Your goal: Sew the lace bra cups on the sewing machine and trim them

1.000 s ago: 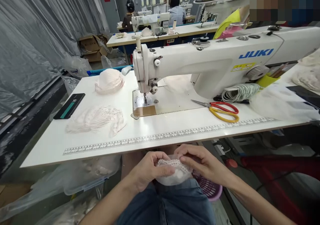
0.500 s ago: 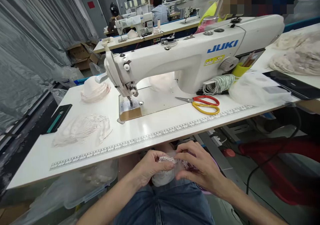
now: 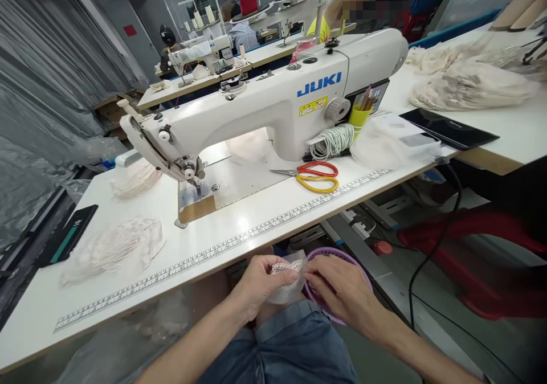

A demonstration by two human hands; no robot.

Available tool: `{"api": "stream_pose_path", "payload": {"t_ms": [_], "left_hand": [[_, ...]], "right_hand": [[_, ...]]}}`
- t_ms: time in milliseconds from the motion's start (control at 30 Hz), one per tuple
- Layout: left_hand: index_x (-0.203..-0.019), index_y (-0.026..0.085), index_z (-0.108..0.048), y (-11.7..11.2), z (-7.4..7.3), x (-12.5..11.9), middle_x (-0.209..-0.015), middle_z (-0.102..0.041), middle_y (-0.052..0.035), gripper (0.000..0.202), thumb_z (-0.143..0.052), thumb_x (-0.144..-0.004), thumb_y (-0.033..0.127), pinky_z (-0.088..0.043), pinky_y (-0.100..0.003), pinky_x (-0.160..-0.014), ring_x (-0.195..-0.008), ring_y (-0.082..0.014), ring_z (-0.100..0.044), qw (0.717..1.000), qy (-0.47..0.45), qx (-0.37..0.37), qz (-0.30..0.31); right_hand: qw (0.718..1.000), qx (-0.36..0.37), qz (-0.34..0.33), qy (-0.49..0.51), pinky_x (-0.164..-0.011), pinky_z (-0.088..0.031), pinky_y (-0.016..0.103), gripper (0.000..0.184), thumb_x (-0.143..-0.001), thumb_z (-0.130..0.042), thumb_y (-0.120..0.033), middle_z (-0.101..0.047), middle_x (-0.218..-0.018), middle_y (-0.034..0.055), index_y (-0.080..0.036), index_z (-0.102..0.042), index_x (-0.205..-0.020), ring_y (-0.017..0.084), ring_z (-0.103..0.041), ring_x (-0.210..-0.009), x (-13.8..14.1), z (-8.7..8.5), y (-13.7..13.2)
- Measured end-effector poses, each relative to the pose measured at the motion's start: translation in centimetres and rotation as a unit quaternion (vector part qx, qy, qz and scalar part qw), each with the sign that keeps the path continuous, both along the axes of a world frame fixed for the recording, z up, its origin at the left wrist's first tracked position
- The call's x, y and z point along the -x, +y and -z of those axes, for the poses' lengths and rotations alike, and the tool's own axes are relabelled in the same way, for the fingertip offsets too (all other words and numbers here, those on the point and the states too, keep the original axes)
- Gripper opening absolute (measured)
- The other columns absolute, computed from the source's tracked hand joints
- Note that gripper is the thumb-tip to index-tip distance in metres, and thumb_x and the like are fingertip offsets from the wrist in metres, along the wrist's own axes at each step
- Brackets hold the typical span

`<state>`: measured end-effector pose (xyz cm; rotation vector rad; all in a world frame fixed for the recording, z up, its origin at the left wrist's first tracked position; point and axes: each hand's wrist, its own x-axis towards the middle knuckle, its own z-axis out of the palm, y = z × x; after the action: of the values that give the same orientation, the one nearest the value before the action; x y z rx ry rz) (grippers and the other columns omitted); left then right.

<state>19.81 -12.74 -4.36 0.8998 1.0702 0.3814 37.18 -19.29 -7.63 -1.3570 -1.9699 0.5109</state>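
This was a sewing workshop. A white, long-armed industrial sewing machine (image 3: pixel 256 96) marked JUKI stood on a white tabletop (image 3: pixel 239 210) bearing a black-marked ruler strip (image 3: pixel 222 248); steel scissors with red and yellow handles (image 3: pixel 301 174) lay near its base. Behind, a similar white machine (image 3: pixel 199 60) occupied a further bench (image 3: pixel 265 56), near upright cream thread cones (image 3: pixel 209 13) and a person in pale blue (image 3: pixel 243 35). Heaps of cream fabric (image 3: pixel 470 85) lay at right.

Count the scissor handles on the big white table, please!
2: the red handle, nearer the sewing machine, and the yellow handle, nearer the ruler strip. Others could be hidden under the pale fabric.
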Motion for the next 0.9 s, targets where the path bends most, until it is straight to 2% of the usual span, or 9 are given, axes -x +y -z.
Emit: {"api": "stream_pose_path", "payload": {"t_ms": [100,233,300,433,600,667,767,833,900], "left_hand": [[-0.066,0.009,-0.063,-0.2,-0.1,-0.7,-0.058,-0.054,0.0008,0.045,-0.083,-0.047,0.044,-0.030,-0.022,-0.054,-0.053,-0.0081,-0.042,0.999,0.029,-0.015,0.037],[-0.059,0.009,-0.059,-0.6,-0.2,-1.5,-0.055,-0.048,0.0021,0.042,-0.078,-0.053,0.046,-0.027,-0.023,-0.053,-0.054,-0.0081,-0.037,0.991,0.051,-0.062,0.109],[-0.061,0.010,-0.059,-0.5,-0.4,-1.4,-0.054,-0.047,0.0021,0.040,-0.075,-0.057,0.046,-0.025,-0.023,-0.052,-0.054,-0.0083,-0.036,0.984,0.070,-0.091,0.137],[-0.065,0.009,-0.061,0.3,-1.2,-0.4,-0.058,-0.051,0.0001,0.039,-0.074,-0.059,0.045,-0.028,-0.024,-0.054,-0.055,-0.0099,-0.040,0.982,0.065,-0.121,0.132],[-0.072,0.010,-0.063,1.1,-1.2,1.0,-0.063,-0.055,-0.0005,0.034,-0.075,-0.063,0.041,-0.030,-0.023,-0.057,-0.059,-0.0103,-0.045,0.985,0.000,-0.090,0.145],[-0.074,0.010,-0.065,1.3,-1.0,1.3,-0.066,-0.057,-0.0008,0.034,-0.077,-0.061,0.039,-0.031,-0.022,-0.058,-0.061,-0.0100,-0.045,0.982,-0.018,-0.092,0.163],[-0.075,0.009,-0.066,1.3,-0.8,1.5,-0.067,-0.058,-0.0015,0.038,-0.079,-0.058,0.040,-0.032,-0.022,-0.059,-0.061,-0.0100,-0.046,0.980,-0.040,-0.079,0.179],[-0.073,0.009,-0.065,1.2,-0.7,2.0,-0.064,-0.058,-0.0007,0.039,-0.079,-0.056,0.042,-0.032,-0.022,-0.057,-0.058,-0.0094,-0.046,0.981,-0.050,-0.057,0.176],[-0.071,0.009,-0.065,0.8,-0.5,2.7,-0.061,-0.057,0.0001,0.039,-0.080,-0.056,0.042,-0.032,-0.021,-0.056,-0.057,-0.0088,-0.046,0.982,-0.053,-0.047,0.172]], "right_hand": [[0.994,0.020,-0.028,0.104,-0.065,-0.038,0.027,0.020,-0.095,-0.034,-0.020,-0.053,-0.081,0.0047,-0.020,-0.045,-0.079,0.015,-0.050,-0.074,-0.4,0.2,0.0],[0.964,0.031,-0.154,0.216,-0.064,-0.039,0.025,0.021,-0.096,-0.032,-0.024,-0.052,-0.079,0.0030,-0.020,-0.044,-0.079,0.013,-0.050,-0.072,-0.5,0.1,0.2],[0.970,0.022,-0.161,0.183,-0.059,-0.037,0.024,0.023,-0.096,-0.031,-0.023,-0.051,-0.072,0.0010,-0.019,-0.044,-0.077,0.012,-0.046,-0.065,-1.1,0.5,0.1],[0.996,0.045,-0.070,0.013,-0.054,-0.033,0.025,0.028,-0.094,-0.029,-0.021,-0.047,-0.065,0.0001,-0.019,-0.043,-0.071,0.012,-0.042,-0.058,-3.6,3.0,-0.4],[0.989,0.122,-0.005,-0.078,-0.053,-0.037,0.026,0.030,-0.091,-0.039,-0.026,-0.058,-0.068,0.0054,-0.018,-0.053,-0.067,0.016,-0.053,-0.058,-6.3,5.9,-1.7],[0.988,0.136,0.003,-0.073,-0.057,-0.039,0.027,0.032,-0.092,-0.038,-0.027,-0.060,-0.069,0.0061,-0.018,-0.056,-0.067,0.017,-0.056,-0.062,-5.9,4.6,-2.0],[0.988,0.151,-0.008,0.036,-0.074,-0.043,0.027,0.024,-0.092,-0.043,-0.036,-0.063,-0.087,0.0056,-0.018,-0.059,-0.088,0.017,-0.058,-0.081,-3.8,0.6,-1.4],[0.976,0.145,-0.062,0.147,-0.086,-0.041,0.029,0.040,-0.082,-0.059,-0.046,-0.058,-0.111,0.0079,-0.019,-0.053,-0.111,0.021,-0.054,-0.100,-2.0,-1.9,-0.2],[0.955,0.206,-0.119,0.175,-0.081,-0.042,0.028,0.051,-0.072,-0.069,-0.048,-0.058,-0.108,0.0054,-0.020,-0.053,-0.111,0.020,-0.053,-0.096,-0.4,-3.4,0.8]]}}
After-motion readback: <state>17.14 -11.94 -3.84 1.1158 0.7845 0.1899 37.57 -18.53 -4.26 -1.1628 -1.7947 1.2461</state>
